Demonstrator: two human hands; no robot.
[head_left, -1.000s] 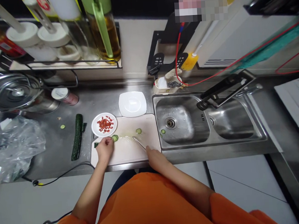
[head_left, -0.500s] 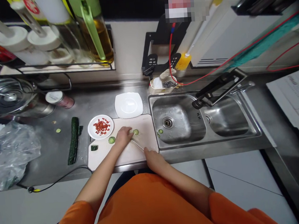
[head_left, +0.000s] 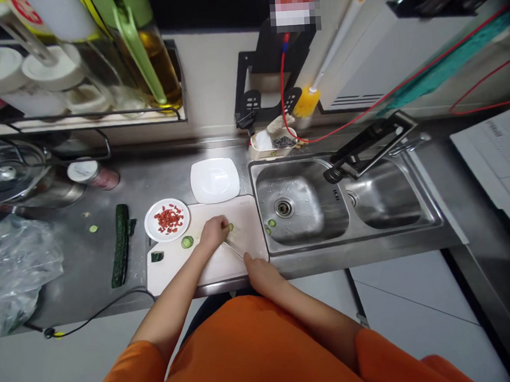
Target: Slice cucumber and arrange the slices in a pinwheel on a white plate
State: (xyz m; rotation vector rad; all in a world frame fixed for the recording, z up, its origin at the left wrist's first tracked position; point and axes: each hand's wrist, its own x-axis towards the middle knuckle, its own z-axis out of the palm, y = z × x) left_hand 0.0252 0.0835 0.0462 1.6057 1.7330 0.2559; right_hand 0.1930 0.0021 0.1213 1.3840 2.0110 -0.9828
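My right hand [head_left: 262, 272] is closed around the handle of a knife [head_left: 233, 250], whose thin blade points up and left across the white cutting board [head_left: 248, 214]. My left hand [head_left: 214, 232] lies over the board with its fingers curled at a cucumber slice [head_left: 231, 227], partly covering it. More cucumber slices [head_left: 187, 242] lie to the left of my left wrist. Farther left on the board is a short dark-green cucumber piece [head_left: 157, 256]. A round white plate with red goji berries [head_left: 169, 219] overlaps the board's upper left corner.
A square white plate [head_left: 214, 181] stands behind the board. Left of it lie a long cucumber [head_left: 120, 245] and a plastic bag [head_left: 22, 268]. On the right is a double sink [head_left: 301, 202] with cucumber slices [head_left: 271, 223] inside and a black faucet [head_left: 356, 150] above.
My left fingers have come down around the cucumber slice, which now shows less. The right hand keeps its hold on the knife. The whole view has shifted slightly.
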